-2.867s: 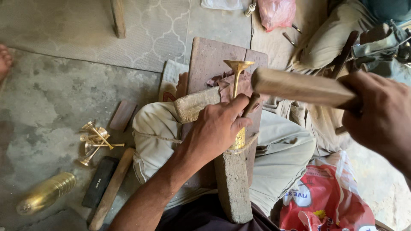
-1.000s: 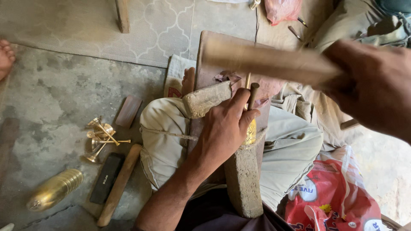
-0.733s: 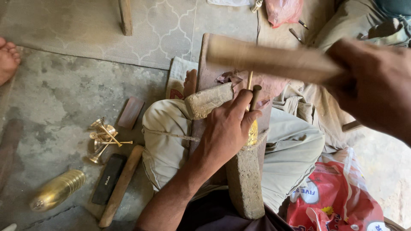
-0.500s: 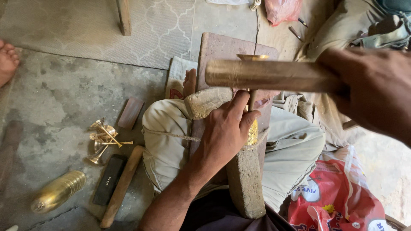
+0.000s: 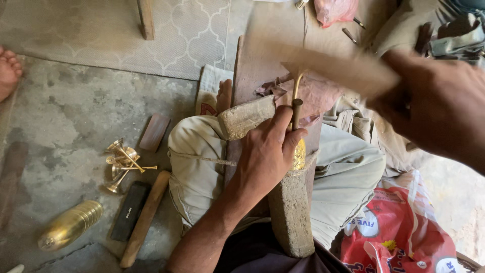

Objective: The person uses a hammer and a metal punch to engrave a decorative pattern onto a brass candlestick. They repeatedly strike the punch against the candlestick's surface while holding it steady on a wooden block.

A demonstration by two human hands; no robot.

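Observation:
My left hand [image 5: 268, 151] grips a brass piece [image 5: 299, 151] and a thin dark rod [image 5: 296, 114] upright on a grey stone block [image 5: 292, 212] across my lap. A brass stem [image 5: 295, 86] rises above the rod. My right hand [image 5: 437, 108] holds a wooden stick [image 5: 328, 63], blurred with motion, just over the top of the stem. A second stone block [image 5: 245, 117] lies beside my left fingers, on a wooden board [image 5: 252, 65].
On the concrete floor to the left lie a heap of small brass parts [image 5: 124, 164], a ribbed brass vessel [image 5: 70, 225], a black bar [image 5: 130, 210], a wooden stick [image 5: 145, 217] and a small wood block [image 5: 154, 131]. A red bag [image 5: 394, 227] sits at right. Someone's bare foot [image 5: 9, 71] is at far left.
The wooden stick in my right hand has swung up and down over the brass stem and is now blurred above it. My left hand has kept its grip on the block.

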